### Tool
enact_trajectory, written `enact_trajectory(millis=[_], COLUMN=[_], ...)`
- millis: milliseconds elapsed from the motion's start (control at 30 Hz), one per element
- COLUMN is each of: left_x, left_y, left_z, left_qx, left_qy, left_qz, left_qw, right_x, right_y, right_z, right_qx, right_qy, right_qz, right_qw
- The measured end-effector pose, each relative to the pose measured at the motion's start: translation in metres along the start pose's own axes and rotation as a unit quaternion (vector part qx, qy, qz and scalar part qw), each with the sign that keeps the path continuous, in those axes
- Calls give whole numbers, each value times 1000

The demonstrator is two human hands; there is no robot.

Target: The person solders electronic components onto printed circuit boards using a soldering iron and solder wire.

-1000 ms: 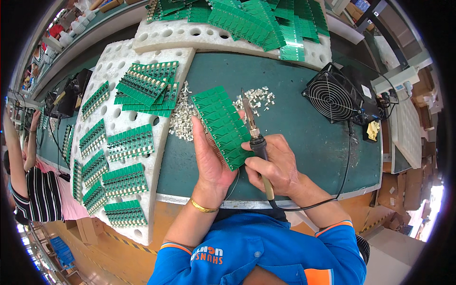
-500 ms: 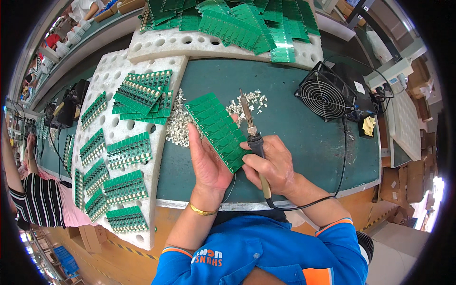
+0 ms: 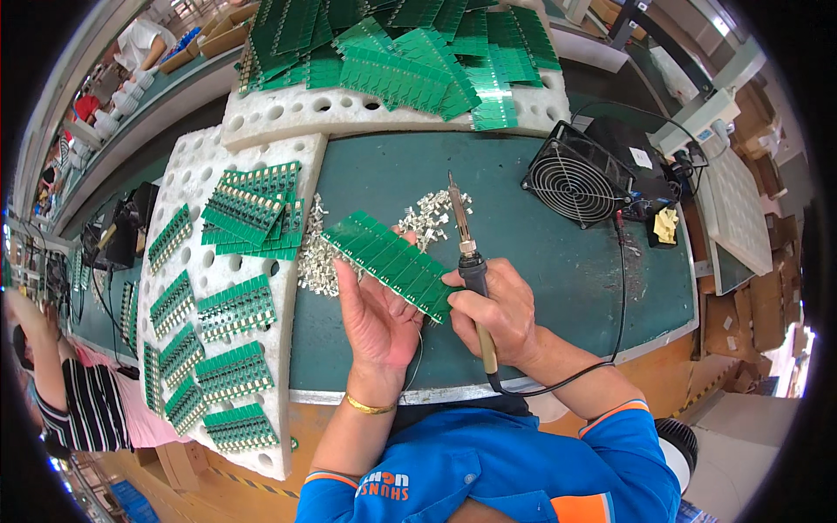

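Observation:
A green circuit board panel lies slanted across my left hand, whose fingers are closed under it. White dots line its near edge. In my right hand is a soldering iron, its metal tip pointing up and away from me, clear of the panel. My right thumb and forefinger are at the panel's right end; whether they grip it I cannot tell. A thin wire hangs below my left hand. Small white connectors lie loose in piles just beyond and left of the panel.
Populated boards sit on a holed white foam sheet at left. Bare green panels heap on another foam slab at the back. A black fan stands at right. The iron's cable loops rightward. Another person works at far left.
The circuit board panel has turned to lie more level across the view, its far end dropping toward me. My hands keep hold of the panel and the soldering iron. The whole view has shifted slightly.

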State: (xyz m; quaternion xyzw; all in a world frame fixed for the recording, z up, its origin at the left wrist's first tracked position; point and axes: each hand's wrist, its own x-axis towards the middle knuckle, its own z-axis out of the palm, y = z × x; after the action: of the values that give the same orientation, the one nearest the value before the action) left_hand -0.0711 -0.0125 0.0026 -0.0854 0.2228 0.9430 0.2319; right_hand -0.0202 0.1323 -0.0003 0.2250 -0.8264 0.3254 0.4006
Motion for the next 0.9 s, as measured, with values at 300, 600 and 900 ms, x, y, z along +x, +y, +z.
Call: enact_trajectory(millis=[300, 600, 900], left_x=[2, 1, 1], left_y=[1, 2, 2], left_z=[-10, -9, -11], left_qx=[-19, -46, -37], left_qy=[-25, -30, -39], left_qz=[-14, -25, -14], left_qw=[999, 998, 998], right_x=[0, 0, 2], right_y=[2, 6, 6], right_z=[-1, 0, -2], right_qx=[-6, -30, -40], right_qy=[12, 28, 38], right_qz=[17, 27, 43], right_qw=[1000, 999, 998])
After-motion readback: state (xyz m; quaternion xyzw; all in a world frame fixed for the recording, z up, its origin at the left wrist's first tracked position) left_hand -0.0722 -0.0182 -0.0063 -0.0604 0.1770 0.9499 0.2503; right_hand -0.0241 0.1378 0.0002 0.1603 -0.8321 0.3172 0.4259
